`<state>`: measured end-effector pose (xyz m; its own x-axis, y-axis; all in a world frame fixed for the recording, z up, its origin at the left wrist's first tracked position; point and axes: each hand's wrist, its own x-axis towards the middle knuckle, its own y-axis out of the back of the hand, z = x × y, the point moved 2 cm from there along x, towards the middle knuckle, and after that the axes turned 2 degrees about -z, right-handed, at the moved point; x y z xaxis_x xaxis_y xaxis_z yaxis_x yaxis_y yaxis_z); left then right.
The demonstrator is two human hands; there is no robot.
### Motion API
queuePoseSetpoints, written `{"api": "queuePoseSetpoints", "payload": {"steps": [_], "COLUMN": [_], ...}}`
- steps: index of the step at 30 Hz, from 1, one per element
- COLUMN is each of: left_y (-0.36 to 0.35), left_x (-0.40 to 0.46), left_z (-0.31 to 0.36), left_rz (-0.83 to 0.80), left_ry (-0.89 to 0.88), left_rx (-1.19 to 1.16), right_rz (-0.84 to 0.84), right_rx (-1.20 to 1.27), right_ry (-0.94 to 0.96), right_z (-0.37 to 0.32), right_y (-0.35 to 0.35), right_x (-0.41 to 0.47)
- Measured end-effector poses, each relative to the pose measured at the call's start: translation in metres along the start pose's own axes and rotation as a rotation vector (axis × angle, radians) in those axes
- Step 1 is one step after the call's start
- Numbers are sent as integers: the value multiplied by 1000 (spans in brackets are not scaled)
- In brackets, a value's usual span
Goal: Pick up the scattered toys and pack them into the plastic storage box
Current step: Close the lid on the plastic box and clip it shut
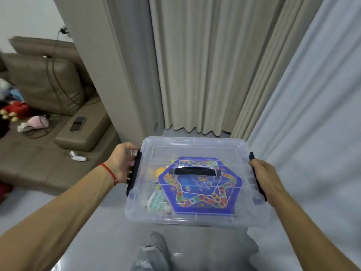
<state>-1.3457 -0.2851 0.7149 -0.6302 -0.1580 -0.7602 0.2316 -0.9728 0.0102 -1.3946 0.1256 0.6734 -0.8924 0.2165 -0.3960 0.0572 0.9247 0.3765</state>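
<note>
I hold a clear plastic storage box (195, 147) with its lid on, above the grey floor in front of me. My left hand (122, 163) grips the dark clip on the box's left side. My right hand (262, 177) grips the dark clip on its right side. Through the lid I see a blue hexagonal game board (201, 194), a yellow toy (160, 171) and pale green pieces (156, 200). A black carry handle (195, 171) lies on the lid's middle.
A brown leather sofa (39, 165) stands to the left with a red plush toy (16, 108), a pink item (39, 121), a small white toy (78, 156), a phone (77, 124) and cables. Beige curtains (195, 65) hang ahead. My knee in grey jeans (154, 251) is below the box.
</note>
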Motion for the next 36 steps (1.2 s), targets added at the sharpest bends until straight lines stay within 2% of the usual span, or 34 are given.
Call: {"api": "queuePoseSetpoints", "payload": {"steps": [6,13,20,23,26,30,36], "left_y": [-3,13,16,0,-16,-29,-54], "left_x": [115,274,387,441,511,616,773], "left_z": [86,199,288,314,324,301,235], "left_rz": [-17,5,124,216,329,489,627], "left_ry": [40,95,144,145,166,294,419], "left_rx": [-87,-146,-242,-310,-421,-529,-752], "right_rz": [-55,-36,-78,-189,-300,-405,-569], "right_rx": [-128,-232,-329,-360,-371,-427,-648], "right_ry": [47,25,66,88,92,-8,-26], "right_z": [-89,-172,-240,-258,-263,-239,-159], "right_y": [-38,-127,-222,-276,-334,-407,-538], "right_x": [152,320,482,572,664,776,926]}}
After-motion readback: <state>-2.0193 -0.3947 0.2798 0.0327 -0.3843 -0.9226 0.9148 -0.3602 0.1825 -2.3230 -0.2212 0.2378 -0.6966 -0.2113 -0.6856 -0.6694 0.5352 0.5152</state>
